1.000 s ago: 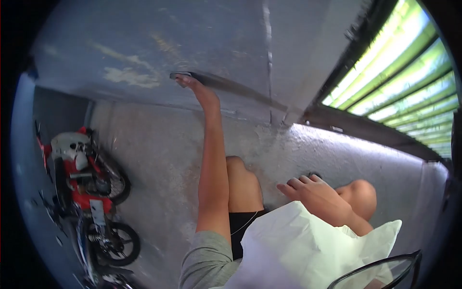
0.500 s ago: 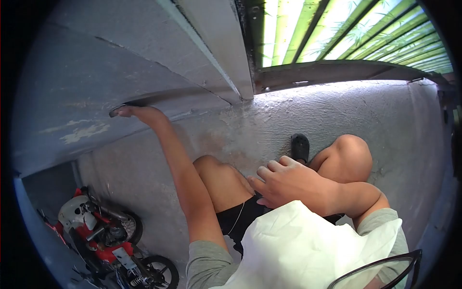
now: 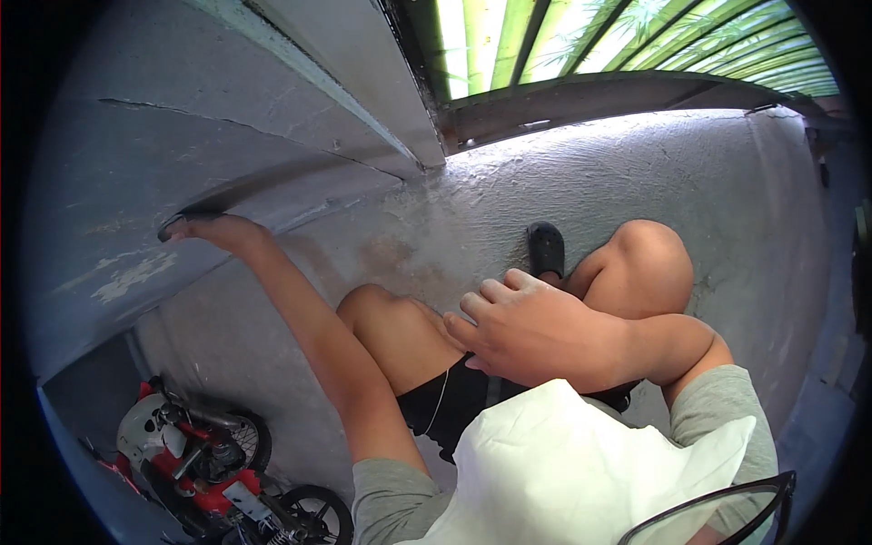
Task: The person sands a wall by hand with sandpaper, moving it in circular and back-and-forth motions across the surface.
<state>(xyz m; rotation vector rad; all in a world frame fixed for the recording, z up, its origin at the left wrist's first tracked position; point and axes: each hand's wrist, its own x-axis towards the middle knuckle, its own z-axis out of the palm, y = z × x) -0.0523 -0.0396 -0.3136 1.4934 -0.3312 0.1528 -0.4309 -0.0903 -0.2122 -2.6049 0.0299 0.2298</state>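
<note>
My left arm reaches out to the grey wall [image 3: 136,195] at the left. There my left hand [image 3: 204,231] is closed round a small dark object [image 3: 170,227], pressed to the wall surface; what it is cannot be made out. A pale worn patch [image 3: 134,277] lies just below that hand. Over my lap, my right hand [image 3: 518,331] hangs with loosely bent fingers somewhat apart, palm down, and nothing shows in it. Beneath it are my black shorts [image 3: 468,391] and bent knees.
A red and white motorcycle [image 3: 195,454] stands at the lower left. Ahead is a slatted metal gate [image 3: 599,95] with green stalks behind. My dark clog [image 3: 546,247] rests on the rough concrete floor [image 3: 472,213]. White cloth [image 3: 563,463] and a glasses rim [image 3: 718,500] fill the lower edge.
The view has shifted slightly, so the gate and knees sit further left and higher. My left hand appears further left and a little lower, still at the wall. My right hand keeps its pose.
</note>
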